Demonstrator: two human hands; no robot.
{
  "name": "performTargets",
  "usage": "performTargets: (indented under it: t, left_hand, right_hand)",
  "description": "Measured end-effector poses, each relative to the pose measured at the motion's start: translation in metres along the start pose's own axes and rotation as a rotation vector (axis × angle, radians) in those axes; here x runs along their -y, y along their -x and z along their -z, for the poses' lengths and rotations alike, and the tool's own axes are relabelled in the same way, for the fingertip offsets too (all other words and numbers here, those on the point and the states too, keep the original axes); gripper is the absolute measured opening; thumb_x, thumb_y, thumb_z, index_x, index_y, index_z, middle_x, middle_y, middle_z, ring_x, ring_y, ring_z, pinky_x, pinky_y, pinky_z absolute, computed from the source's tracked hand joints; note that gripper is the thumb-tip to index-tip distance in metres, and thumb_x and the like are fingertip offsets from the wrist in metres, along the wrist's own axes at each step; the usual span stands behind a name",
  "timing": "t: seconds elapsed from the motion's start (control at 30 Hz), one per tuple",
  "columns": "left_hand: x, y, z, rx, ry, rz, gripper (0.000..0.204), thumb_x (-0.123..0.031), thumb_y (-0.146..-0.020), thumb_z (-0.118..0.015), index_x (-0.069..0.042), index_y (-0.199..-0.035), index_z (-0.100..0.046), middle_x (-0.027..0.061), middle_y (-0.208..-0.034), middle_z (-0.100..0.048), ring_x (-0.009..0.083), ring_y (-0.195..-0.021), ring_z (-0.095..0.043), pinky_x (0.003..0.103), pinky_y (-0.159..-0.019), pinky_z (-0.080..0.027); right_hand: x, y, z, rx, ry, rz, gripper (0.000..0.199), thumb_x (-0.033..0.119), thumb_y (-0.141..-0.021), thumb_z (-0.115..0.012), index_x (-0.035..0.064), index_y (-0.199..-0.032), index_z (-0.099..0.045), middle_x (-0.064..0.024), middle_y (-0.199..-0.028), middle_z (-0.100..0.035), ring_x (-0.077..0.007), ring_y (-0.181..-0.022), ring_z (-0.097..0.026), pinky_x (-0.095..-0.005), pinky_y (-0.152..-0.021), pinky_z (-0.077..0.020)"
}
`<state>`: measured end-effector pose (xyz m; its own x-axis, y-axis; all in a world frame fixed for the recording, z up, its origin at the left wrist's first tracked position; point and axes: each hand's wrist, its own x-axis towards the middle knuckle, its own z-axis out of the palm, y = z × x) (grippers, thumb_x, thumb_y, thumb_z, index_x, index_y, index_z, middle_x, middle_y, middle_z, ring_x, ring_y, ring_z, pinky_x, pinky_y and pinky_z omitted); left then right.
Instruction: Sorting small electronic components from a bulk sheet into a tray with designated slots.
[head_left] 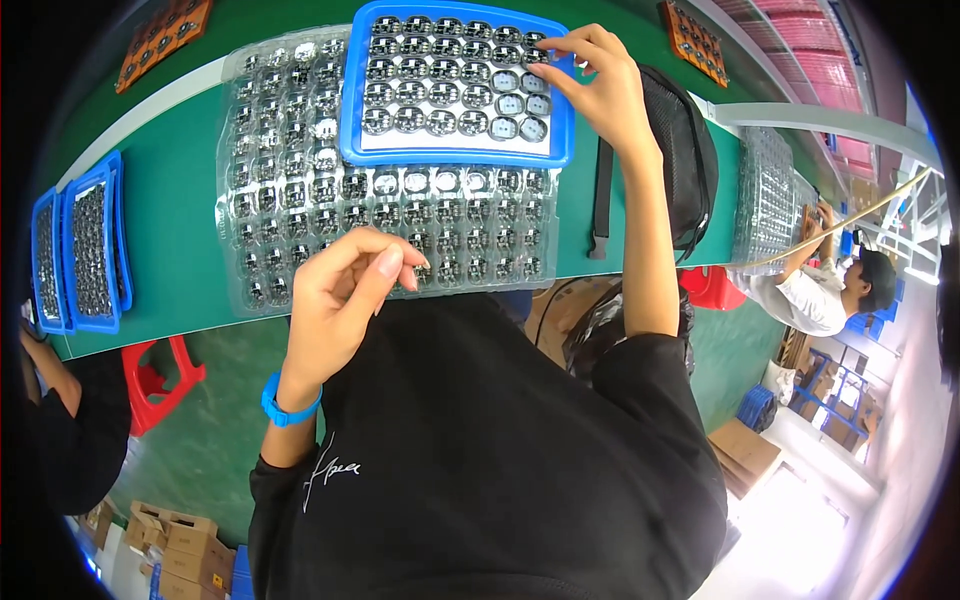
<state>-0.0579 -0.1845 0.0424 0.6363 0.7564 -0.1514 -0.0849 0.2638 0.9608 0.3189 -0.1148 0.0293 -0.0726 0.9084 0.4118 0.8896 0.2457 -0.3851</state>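
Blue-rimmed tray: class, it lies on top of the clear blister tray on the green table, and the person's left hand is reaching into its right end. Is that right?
Not quite. The head view shows the right hand at the right end of the blue-rimmed tray, not the left. The left hand is at the near edge of the clear blister tray. The tray does lie on it, on the green table.

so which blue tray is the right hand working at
The blue-rimmed tray lying on top of the clear blister tray at centre; the right hand touches its far right corner. The other blue trays sit untouched at far left.
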Motion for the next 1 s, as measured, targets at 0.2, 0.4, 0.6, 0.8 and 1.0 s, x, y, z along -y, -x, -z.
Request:
performTargets:
  t: [0.2, 0.4, 0.6, 0.8, 1.0]
  left_hand:
    - [0.002, -0.015, -0.009, -0.022, -0.133, 0.01, 0.016, -0.012, -0.109, -0.064, 0.0, -0.111, -0.074, 0.0033, -0.095, -0.071, 0.0066, -0.074, -0.06, 0.027, -0.062, -0.044]
    - [0.01, -0.056, -0.025, 0.116, -0.622, -0.198, 0.014, -0.01, -0.101, -0.07, -0.003, -0.113, -0.072, 0.0066, -0.091, -0.064, 0.0164, -0.064, -0.054, 0.032, -0.061, -0.045]
    - [0.027, -0.088, -0.058, 0.113, -0.864, -0.289, 0.02, -0.016, -0.099, -0.072, -0.004, -0.113, -0.064, 0.0125, -0.097, -0.069, 0.0353, -0.081, -0.071, 0.048, -0.067, -0.054]
    - [0.032, -0.1, -0.076, 0.046, -1.326, -0.476, 0.009, -0.011, -0.091, -0.07, -0.006, -0.098, -0.067, 0.0097, -0.09, -0.069, 0.0306, -0.081, -0.075, 0.046, -0.064, -0.059]
    - [0.022, -0.107, -0.067, 0.07, -1.313, -0.659, 0.006, -0.012, -0.091, -0.07, -0.006, -0.091, -0.068, 0.007, -0.087, -0.066, 0.0278, -0.082, -0.074, 0.043, -0.064, -0.058]
  right_hand:
    - [0.015, -0.002, 0.009, -0.002, -0.013, 0.033, 0.026, 0.02, -0.085, -0.09, 0.0103, -0.109, -0.083, -0.0015, -0.097, -0.069, -0.0163, -0.088, -0.064, -0.03, -0.075, -0.0497]
    - [0.039, 0.038, 0.028, -0.163, -0.11, -0.051, 0.019, 0.013, -0.088, -0.088, 0.0047, -0.104, -0.082, -0.0016, -0.093, -0.069, -0.0121, -0.081, -0.062, -0.0264, -0.071, -0.0475]
    - [0.094, 0.103, 0.056, 0.211, -0.111, -0.255, 0.016, 0.008, -0.088, -0.083, 0.0036, -0.104, -0.079, -0.0048, -0.081, -0.065, -0.0143, -0.067, -0.058, -0.0282, -0.063, -0.047]
    - [0.088, 0.123, 0.017, 0.183, 0.06, -0.254, 0.019, 0.02, -0.089, -0.081, 0.0115, -0.106, -0.079, -0.01, -0.079, -0.07, -0.0294, -0.069, -0.069, -0.0419, -0.066, -0.0538]
    - [0.084, 0.107, 0.041, 0.151, -0.112, -0.154, 0.01, 0.014, -0.09, -0.082, 0.006, -0.095, -0.08, -0.0092, -0.075, -0.064, -0.0237, -0.06, -0.06, -0.037, -0.058, -0.0471]
